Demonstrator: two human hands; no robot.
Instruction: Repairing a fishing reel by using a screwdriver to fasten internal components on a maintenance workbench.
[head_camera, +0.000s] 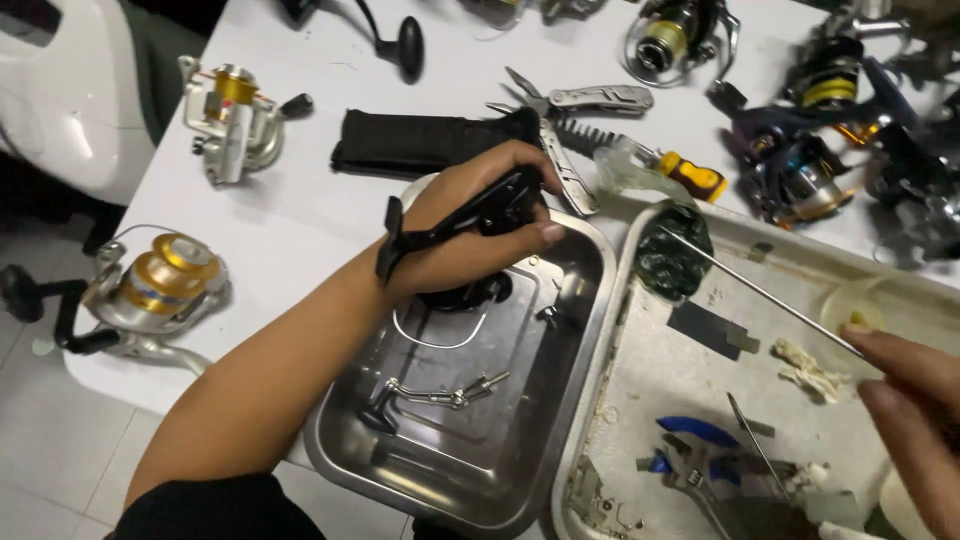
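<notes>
The right hand (905, 400) is cut off at the frame's edge, its fingertips pinched together on a thin metal rod (760, 292) that slants toward a dark green lump (672, 252) in the scuffed white tray (640, 400). The left hand (470, 225) closes around a black reel body (480, 215) above the shiny steel tray (570, 400); the palm hides most of the reel's form. A bent wire bail (430, 395) lies in that tray. Gold-spooled reels (160, 285) and folding pliers (575, 125) rest on the white table (300, 220).
</notes>
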